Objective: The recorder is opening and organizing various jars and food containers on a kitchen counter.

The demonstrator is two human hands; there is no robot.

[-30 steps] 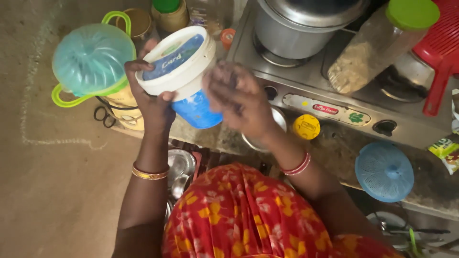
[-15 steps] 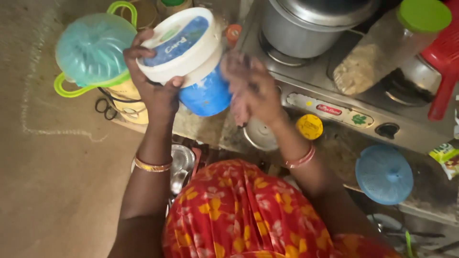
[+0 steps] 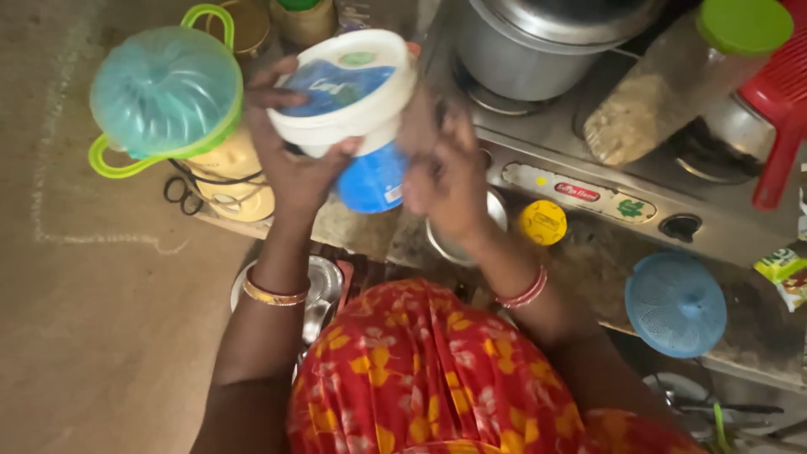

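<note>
My left hand (image 3: 290, 160) grips a round plastic tub (image 3: 353, 109) with a white lid and a blue body, held up and tilted in front of me. The fingers wrap over the lid's rim from the left. My right hand (image 3: 445, 172) is blurred, close against the tub's right side with its fingers curled; whether it holds anything I cannot tell. Both wrists wear bangles. Under the hands lies a small steel bowl (image 3: 496, 210) on the counter.
A green colander with a teal dome lid (image 3: 164, 88) stands at the left. A steel pot (image 3: 538, 42) sits on the stove (image 3: 639, 176). A green-capped jar of grain (image 3: 672, 84), a red scoop (image 3: 786, 101), a yellow lid (image 3: 544, 222) and a blue strainer lid (image 3: 675, 304) lie around.
The tub has come closer and shifted right in view with the lid tilted more toward me. My right hand stays beside it, moving quickly and blurred.
</note>
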